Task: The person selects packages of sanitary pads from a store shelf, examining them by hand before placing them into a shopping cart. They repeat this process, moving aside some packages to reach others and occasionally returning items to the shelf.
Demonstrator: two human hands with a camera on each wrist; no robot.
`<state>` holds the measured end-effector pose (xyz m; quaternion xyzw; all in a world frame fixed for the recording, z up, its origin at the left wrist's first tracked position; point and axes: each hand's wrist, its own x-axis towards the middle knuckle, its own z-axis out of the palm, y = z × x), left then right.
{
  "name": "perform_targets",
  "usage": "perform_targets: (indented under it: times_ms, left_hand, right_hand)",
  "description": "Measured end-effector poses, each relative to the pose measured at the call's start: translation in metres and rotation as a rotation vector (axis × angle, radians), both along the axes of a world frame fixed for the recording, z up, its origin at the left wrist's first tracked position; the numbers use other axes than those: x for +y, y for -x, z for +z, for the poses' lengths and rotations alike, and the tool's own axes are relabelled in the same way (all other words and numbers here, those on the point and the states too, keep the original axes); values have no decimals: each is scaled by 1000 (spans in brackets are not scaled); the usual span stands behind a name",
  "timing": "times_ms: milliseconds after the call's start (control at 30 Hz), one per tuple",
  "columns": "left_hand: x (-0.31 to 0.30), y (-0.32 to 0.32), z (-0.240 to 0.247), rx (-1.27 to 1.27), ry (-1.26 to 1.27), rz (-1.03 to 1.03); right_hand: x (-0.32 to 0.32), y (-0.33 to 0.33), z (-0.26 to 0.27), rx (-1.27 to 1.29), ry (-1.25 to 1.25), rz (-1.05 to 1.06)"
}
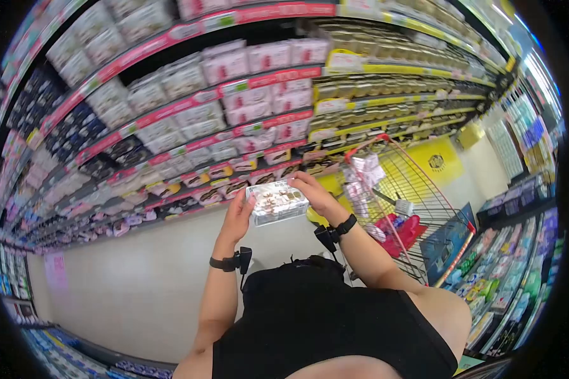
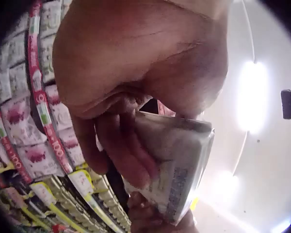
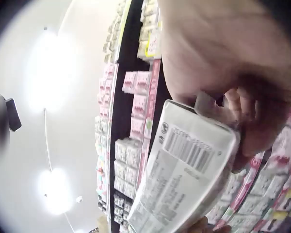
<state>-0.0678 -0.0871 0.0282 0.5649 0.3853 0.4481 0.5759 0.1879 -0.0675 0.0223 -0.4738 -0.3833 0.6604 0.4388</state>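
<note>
Between my two hands is a white, plastic-wrapped pack (image 1: 278,201) with a brown flower-like print on its top, held out in front of the body. My left hand (image 1: 237,216) grips its left end, thumb on the upper face; in the left wrist view the curled fingers (image 2: 128,158) lie along the underside. At the far right corner, my right hand (image 1: 316,194) holds the other end. The right wrist view brings up a side of the pack (image 3: 184,155) with a barcode and small print, close under the right hand's fingers.
Shelves (image 1: 189,110) of similar white and pink packs with pink price strips rise ahead, with yellow-edged shelves (image 1: 411,69) to their right. A red-trimmed shopping cart (image 1: 423,189) stands at my right, holding pink packs (image 1: 367,170) and a red bag (image 1: 398,234). More stocked shelving (image 1: 509,278) lies behind it.
</note>
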Motion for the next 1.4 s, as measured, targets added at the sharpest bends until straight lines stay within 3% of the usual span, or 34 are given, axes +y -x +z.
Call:
perform_targets:
  times_ms: [67, 133, 233, 333, 400, 500, 667, 733, 833, 967, 1100, 1233, 1400]
  left_hand:
    - [-8, 59, 12, 150, -21, 75]
    - [-9, 122, 1, 229, 55, 0]
    - [-22, 179, -6, 21, 48, -25]
    - [-32, 219, 7, 20, -18, 138]
    - [-35, 244, 20, -3, 76, 205]
    - [-39, 266, 26, -1, -32, 316]
    - [-38, 288, -5, 10, -93, 425]
    - [-34, 296, -15, 150, -103, 370]
    - [-27, 298, -10, 287, -123, 366]
    - [-15, 312, 4, 423, -142, 422]
    - [-6, 337, -3, 403, -49, 583]
    - [26, 351, -17, 363, 9, 680]
    - [100, 334, -4, 434, -50, 533]
  right_hand:
    - [11, 61, -6, -78, 10, 60]
    - [23, 108, -17, -159, 10, 144]
    - [28, 170, 3, -218, -44, 263]
    - [33, 215, 29, -170, -179, 406]
    - [39, 237, 28, -84, -230, 474]
    - [47, 257, 19, -119, -306, 535]
    - [81, 282, 35, -12, -381, 312]
    - [104, 284, 50, 12, -467, 215]
    - [156, 279, 66, -21, -526, 144]
    - [245, 277, 99, -58, -829, 4]
    - [313, 293, 143, -27, -845, -9]
    - [340, 300, 156, -117, -860, -28]
    - [350, 276, 164, -206, -866, -55]
